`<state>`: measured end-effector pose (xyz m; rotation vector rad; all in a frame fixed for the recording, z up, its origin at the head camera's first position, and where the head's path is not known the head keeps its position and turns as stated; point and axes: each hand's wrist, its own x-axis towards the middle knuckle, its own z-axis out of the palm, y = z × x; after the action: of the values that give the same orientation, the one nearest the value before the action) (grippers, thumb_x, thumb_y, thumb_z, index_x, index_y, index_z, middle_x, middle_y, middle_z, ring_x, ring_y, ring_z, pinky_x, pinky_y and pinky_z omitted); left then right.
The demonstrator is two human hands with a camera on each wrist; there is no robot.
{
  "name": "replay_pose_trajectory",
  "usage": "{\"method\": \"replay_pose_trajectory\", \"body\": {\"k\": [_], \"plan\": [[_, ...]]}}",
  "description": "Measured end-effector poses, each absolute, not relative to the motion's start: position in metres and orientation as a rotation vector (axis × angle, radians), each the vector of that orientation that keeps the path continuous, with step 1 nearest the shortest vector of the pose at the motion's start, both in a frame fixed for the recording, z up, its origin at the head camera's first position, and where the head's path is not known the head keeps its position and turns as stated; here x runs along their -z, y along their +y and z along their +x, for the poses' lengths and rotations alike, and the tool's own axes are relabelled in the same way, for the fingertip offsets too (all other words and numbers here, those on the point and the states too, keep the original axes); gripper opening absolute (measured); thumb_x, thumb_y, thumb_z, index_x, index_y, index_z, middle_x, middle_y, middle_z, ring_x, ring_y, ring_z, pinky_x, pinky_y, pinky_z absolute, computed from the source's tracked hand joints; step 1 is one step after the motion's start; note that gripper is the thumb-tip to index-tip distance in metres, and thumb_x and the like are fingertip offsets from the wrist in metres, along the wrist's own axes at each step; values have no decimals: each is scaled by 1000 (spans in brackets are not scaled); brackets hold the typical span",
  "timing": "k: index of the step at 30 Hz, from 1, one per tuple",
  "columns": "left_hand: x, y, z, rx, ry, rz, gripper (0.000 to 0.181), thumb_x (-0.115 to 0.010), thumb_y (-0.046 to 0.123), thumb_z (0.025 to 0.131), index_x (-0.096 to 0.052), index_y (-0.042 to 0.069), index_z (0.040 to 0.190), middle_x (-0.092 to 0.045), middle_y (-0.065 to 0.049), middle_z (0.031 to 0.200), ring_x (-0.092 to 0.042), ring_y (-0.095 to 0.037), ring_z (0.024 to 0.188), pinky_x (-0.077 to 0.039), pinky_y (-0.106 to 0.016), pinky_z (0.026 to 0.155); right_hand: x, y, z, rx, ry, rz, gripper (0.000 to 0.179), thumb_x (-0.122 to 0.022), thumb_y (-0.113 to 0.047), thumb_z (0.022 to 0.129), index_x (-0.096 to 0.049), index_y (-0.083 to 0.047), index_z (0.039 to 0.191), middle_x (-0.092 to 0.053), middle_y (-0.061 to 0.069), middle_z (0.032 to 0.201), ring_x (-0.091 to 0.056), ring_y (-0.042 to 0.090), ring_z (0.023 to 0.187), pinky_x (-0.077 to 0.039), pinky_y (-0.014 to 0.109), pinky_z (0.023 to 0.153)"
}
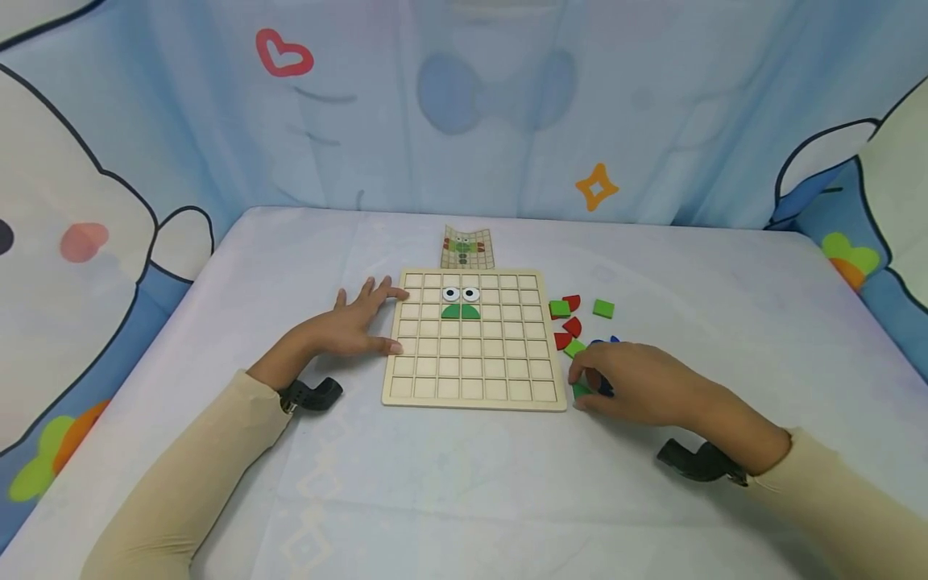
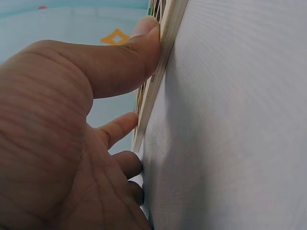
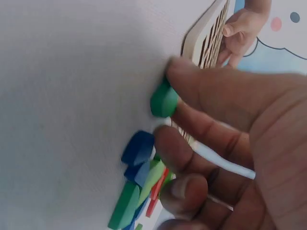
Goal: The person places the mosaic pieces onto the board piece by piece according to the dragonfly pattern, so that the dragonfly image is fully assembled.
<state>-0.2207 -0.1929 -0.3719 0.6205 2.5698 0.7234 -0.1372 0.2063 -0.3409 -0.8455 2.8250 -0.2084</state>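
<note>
From my remote feed, I have a dark green piece (image 3: 163, 100) at about four o'clock of the gridded wooden board (image 1: 471, 348), just beside its edge. The right hand (image 1: 638, 383) pinches it between thumb and index finger, the gap between them only the piece's width, the other fingers curled. Close to those fingers I see blue pieces (image 3: 138, 149), partly hidden by the hand in my head view.

The left hand (image 1: 354, 329) sits at nine o'clock, spread wide and gripping nothing, its thumb and index finger touching the board's edge.

On the board, towards twelve, I count two eye pieces (image 1: 460, 294) with two green rounded pieces (image 1: 460, 312) directly below. Near three o'clock lie red pieces (image 1: 572, 326) and light green squares (image 1: 560, 308), one square (image 1: 603, 308) apart from the rest. A small pattern card (image 1: 467, 248) stands at twelve on the cloth-covered counter (image 1: 406, 483), before a blue curtain (image 1: 478, 161).
</note>
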Motion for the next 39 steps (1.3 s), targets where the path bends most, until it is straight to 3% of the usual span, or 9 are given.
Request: {"method": "replay_pose_trajectory", "body": {"k": [14, 19, 22, 28, 39], "plan": [[372, -193, -220, -714, 2576, 641, 79, -70, 41, 90, -24, 24, 152, 8, -15, 166, 15, -35, 152, 16, -65, 115, 343, 201, -147, 246, 2956, -574, 26, -78, -39, 83, -68, -15, 86, -61, -7, 73, -51, 9, 64, -41, 26, 55], [372, -193, -220, -714, 2581, 637, 79, -70, 41, 90, -25, 24, 152, 7, -16, 166, 15, -36, 152, 16, -64, 115, 335, 210, -149, 275, 2937, -701, 13, -79, -26, 84, -73, -20, 94, -61, -8, 84, -51, 7, 69, -44, 24, 59], [372, -193, -220, -718, 2580, 628, 79, -70, 41, 90, -25, 24, 152, 6, -15, 166, 14, -35, 152, 16, -64, 115, 333, 215, -149, 273, 2886, -803, 21, -81, -20, 82, -75, -25, 102, -61, -9, 95, -51, 6, 71, -46, 23, 63], [371, -192, -220, -723, 2578, 623, 79, -71, 40, 89, -25, 23, 152, 7, -16, 166, 15, -35, 152, 17, -63, 115, 335, 216, -149, 232, 2803, -860, 27, -84, -23, 79, -75, -30, 103, -60, -10, 102, -53, 7, 77, -47, 23, 67], [371, -192, -220, -722, 2580, 626, 79, -71, 41, 89, -26, 24, 151, 7, -15, 166, 15, -34, 152, 18, -63, 115, 341, 211, -150, 196, 2834, -946, 26, -84, -29, 78, -76, -28, 102, -57, -9, 102, -52, 7, 79, -47, 23, 68]]}}
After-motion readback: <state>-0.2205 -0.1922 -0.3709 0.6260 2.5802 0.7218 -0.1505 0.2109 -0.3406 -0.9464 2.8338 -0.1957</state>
